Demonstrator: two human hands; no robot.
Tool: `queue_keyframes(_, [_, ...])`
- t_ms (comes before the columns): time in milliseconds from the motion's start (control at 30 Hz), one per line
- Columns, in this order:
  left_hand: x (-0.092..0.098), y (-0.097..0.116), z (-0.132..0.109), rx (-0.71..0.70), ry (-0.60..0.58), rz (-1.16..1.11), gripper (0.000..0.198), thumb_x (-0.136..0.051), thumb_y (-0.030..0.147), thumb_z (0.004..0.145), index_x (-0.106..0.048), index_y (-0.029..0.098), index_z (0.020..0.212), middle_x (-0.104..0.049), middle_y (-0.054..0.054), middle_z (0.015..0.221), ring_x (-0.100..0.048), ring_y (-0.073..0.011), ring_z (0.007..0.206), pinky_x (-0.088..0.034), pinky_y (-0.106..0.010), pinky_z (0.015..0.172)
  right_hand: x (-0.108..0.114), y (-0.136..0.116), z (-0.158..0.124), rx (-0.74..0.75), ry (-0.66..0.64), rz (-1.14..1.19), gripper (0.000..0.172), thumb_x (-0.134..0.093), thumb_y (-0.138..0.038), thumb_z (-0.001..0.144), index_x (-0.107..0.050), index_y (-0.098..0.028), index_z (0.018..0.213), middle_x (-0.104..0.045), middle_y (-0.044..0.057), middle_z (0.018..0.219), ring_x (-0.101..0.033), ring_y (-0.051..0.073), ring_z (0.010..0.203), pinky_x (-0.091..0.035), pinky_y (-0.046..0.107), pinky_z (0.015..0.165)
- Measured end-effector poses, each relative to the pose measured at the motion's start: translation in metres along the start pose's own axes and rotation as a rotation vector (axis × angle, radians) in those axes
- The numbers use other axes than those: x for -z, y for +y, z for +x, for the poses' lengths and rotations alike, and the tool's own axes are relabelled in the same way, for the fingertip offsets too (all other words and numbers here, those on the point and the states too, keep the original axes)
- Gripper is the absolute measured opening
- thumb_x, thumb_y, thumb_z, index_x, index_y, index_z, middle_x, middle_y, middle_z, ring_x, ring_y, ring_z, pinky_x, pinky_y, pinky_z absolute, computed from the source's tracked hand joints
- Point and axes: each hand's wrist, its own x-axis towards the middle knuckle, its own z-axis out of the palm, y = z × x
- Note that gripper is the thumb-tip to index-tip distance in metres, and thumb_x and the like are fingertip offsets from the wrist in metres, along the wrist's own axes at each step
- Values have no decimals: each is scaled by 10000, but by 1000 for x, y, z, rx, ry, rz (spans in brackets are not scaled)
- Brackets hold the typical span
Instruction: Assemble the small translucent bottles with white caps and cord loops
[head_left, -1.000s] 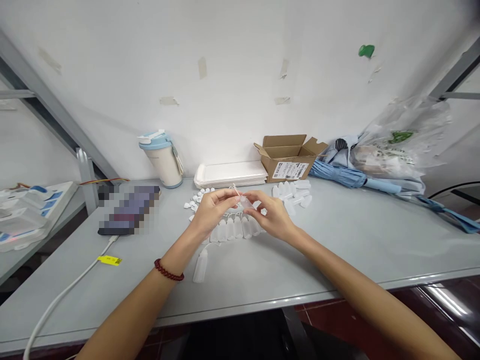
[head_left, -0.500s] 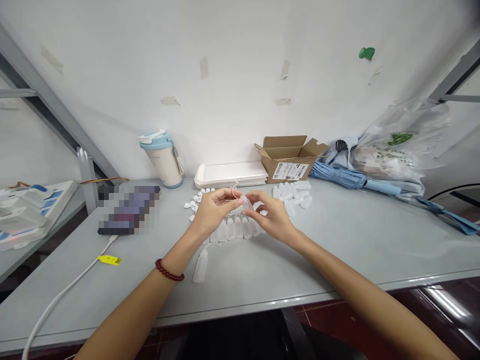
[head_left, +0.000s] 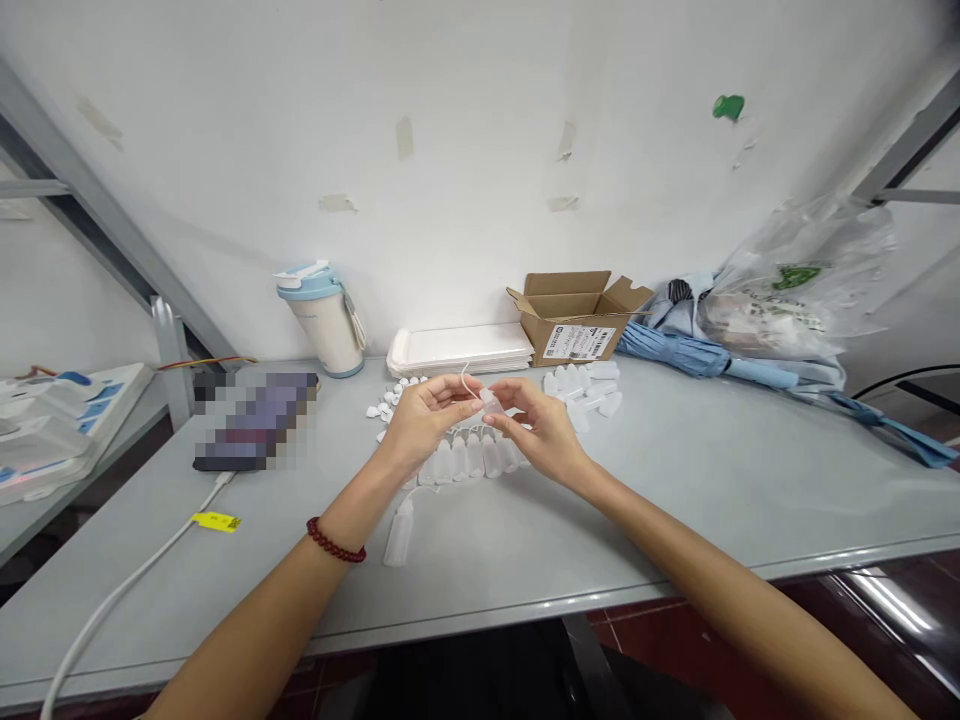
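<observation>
My left hand [head_left: 427, 418] and my right hand [head_left: 541, 428] meet above the grey table [head_left: 675, 470]. Together they pinch a small clear plastic bottle [head_left: 492, 404]. A thin white curved strand [head_left: 468, 382] sticks up from my left fingertips. Just below the hands, a row of several small translucent dropper bottles [head_left: 472, 455] lies side by side. One more such bottle [head_left: 399, 530] lies alone nearer to me. Small white caps [head_left: 388, 398] are scattered to the left of the hands. More clear bottles [head_left: 589, 385] lie in a loose heap to the right.
At the back stand a blue-lidded jug [head_left: 327, 318], a stack of white trays [head_left: 459, 348] and an open cardboard box [head_left: 574, 315]. A folded blue umbrella [head_left: 697, 352] and plastic bag [head_left: 795, 275] fill the back right. A blurred dark device [head_left: 255, 420] with white cable [head_left: 142, 575] lies left.
The hands have stayed in place over the row of bottles. The thin white strand at my left fingertips has gone from straight to curled.
</observation>
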Motion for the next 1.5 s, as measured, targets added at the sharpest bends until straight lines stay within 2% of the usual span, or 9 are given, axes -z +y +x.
queue_keyframes(233, [-3,1,0,-9,52,48,174,-737,278,676,-694,168,804,-688,-41,840,-624,-177,823,-488,-299,779,-1,0,0,-46,11,48,237,-603,-353,812,-567,-201,991,-645,54,916,-615,154,766,-521,258,552])
queue_keyframes(533, [-1,1,0,-30,104,128,158,-741,286,663,-690,158,740,-696,-47,774,-630,-183,765,-485,-302,734,-3,5,0,-143,4,122,339,-677,-420,733,-550,-191,947,-621,10,750,-622,149,659,-526,277,534])
queue_keyframes(700, [0,0,0,11,84,110,178,-741,273,652,-672,141,750,-680,-38,763,-620,-163,748,-480,-286,721,-5,5,0,-199,18,165,367,-715,-419,693,-557,-180,922,-626,6,703,-627,156,638,-538,290,532])
queue_keyframes(933, [1,2,2,116,146,97,362,-701,235,665,-584,131,992,-675,-39,823,-627,-154,755,-487,-298,732,-7,2,0,-259,28,178,358,-730,-399,673,-542,-178,881,-645,24,790,-647,161,673,-519,294,589])
queue_keyframes(1000, [3,2,3,47,191,192,330,-656,229,698,-567,130,999,-660,-42,823,-624,-160,749,-496,-304,712,-7,2,0,-281,36,162,350,-734,-396,666,-539,-182,864,-647,21,792,-653,165,682,-510,299,613])
queue_keyframes(1100, [6,3,1,-257,192,506,197,-573,196,753,-576,150,945,-639,-54,880,-611,-171,798,-502,-314,723,-7,1,0,-340,46,186,357,-736,-402,657,-534,-180,851,-640,16,786,-661,169,677,-495,293,608])
queue_keyframes(1233, [4,10,-16,-629,-40,945,237,-506,123,798,-563,174,1022,-611,-83,1036,-561,-210,970,-477,-371,838,-8,-4,-2,-412,26,301,367,-741,-402,646,-523,-172,831,-626,10,762,-665,170,693,-494,281,610])
queue_keyframes(1367, [3,11,-44,-678,-224,1133,340,-598,200,800,-511,142,1124,-569,-135,1134,-500,-262,1078,-442,-423,916,-15,-14,-8,-469,-58,388,371,-756,-397,625,-509,-172,788,-640,10,708,-660,170,672,-492,277,595])
queue_keyframes(1500, [13,9,-73,-627,-205,1148,315,-583,193,828,-495,141,1126,-581,-128,1125,-498,-240,1084,-430,-406,943,-27,-23,-17,-507,-192,404,381,-789,-378,585,-512,-169,742,-636,-2,653,-630,150,593,-476,267,564])
